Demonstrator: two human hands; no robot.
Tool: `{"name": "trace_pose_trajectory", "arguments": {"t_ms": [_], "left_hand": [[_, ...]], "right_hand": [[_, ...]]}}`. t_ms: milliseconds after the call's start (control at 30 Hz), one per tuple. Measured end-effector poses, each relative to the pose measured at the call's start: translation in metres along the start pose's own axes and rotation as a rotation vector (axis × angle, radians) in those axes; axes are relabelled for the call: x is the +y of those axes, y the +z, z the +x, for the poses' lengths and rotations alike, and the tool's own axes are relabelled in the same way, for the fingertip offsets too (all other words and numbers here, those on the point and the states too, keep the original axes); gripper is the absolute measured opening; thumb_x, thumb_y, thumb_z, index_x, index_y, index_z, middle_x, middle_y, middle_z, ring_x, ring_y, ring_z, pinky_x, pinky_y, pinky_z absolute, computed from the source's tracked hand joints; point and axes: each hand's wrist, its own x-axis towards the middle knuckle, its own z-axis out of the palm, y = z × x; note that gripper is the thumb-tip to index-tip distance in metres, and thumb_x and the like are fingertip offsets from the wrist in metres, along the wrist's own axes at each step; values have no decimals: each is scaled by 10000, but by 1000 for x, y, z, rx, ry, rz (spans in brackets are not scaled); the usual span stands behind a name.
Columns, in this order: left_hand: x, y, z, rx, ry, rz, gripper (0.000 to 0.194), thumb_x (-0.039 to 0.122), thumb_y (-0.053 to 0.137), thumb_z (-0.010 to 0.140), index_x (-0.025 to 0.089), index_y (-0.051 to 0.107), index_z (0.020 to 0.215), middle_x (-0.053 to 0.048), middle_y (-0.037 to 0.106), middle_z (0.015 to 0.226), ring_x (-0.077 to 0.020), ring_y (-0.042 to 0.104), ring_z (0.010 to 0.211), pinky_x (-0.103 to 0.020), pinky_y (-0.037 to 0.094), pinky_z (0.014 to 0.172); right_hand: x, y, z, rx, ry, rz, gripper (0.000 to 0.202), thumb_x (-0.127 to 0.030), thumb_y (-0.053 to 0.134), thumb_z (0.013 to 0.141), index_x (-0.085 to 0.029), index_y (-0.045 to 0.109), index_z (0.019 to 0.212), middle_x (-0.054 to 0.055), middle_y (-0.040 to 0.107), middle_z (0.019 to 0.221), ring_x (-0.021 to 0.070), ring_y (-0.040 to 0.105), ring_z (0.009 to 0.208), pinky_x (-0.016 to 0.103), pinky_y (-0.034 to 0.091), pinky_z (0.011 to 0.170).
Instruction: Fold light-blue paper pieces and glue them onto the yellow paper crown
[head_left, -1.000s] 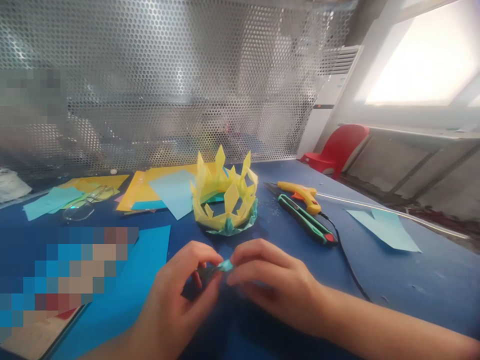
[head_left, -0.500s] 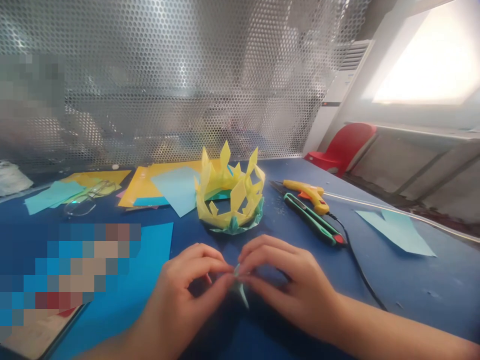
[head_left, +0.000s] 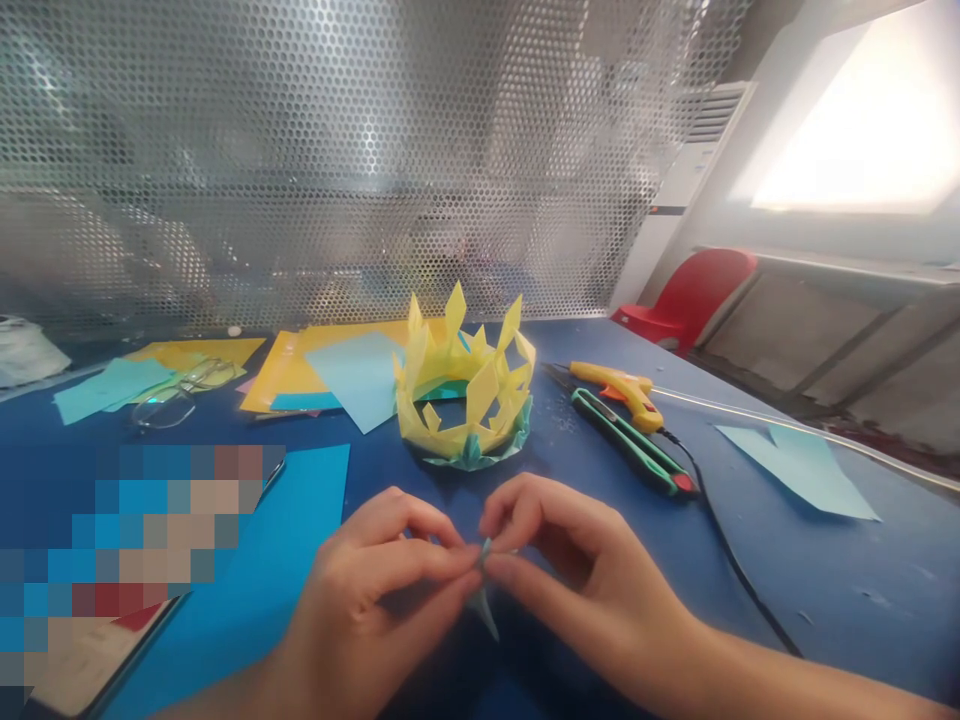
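Between the fingertips of my left hand [head_left: 397, 580] and my right hand [head_left: 577, 570] is a small folded piece of light green paper [head_left: 484, 600]. Both hands are closed in a pinch on it, and the fingers cover much of its upper part. One thin pointed end hangs below the fingertips. Just beyond my hands stands a yellow paper crown [head_left: 480, 395] with diamond-shaped points. Folded green paper trim [head_left: 474, 455] runs along the front and right of its bottom edge.
Right of the crown lie a yellow glue gun [head_left: 619, 385], a green utility knife [head_left: 630, 440] and a black cord [head_left: 724, 545]. Light green paper [head_left: 799, 470] is farther right. Blue paper [head_left: 247, 590], glasses [head_left: 165, 408] and yellow sheets [head_left: 274, 375] lie left. A perforated metal panel [head_left: 337, 180] stands behind.
My fingers have shifted slightly on the folded paper, with the right fingers more curled. The whole view has moved a little; the crown and tools stay in place.
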Motion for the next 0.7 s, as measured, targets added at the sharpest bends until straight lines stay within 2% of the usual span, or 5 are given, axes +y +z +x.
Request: {"name": "trace_pose_trajectory", "arguments": {"t_ms": [300, 700], "left_hand": [[1, 1, -2, -11, 58, 81, 126, 81, 653, 834, 195, 706, 849, -1, 682, 801, -83, 645, 686, -160, 529, 642], [1, -2, -4, -59, 49, 97, 114, 106, 642, 864, 218, 656, 850, 30, 680, 799, -71, 629, 700, -149, 516, 663]], "right_hand": [[0, 2, -1, -1, 104, 91, 189, -242, 659, 842, -176, 552, 701, 30, 610, 821, 108, 595, 724, 210, 519, 654], [1, 4, 0, -26, 194, 268, 224, -294, 736, 801, -173, 579, 696, -5, 594, 793, 78, 593, 696, 171, 519, 652]]}}
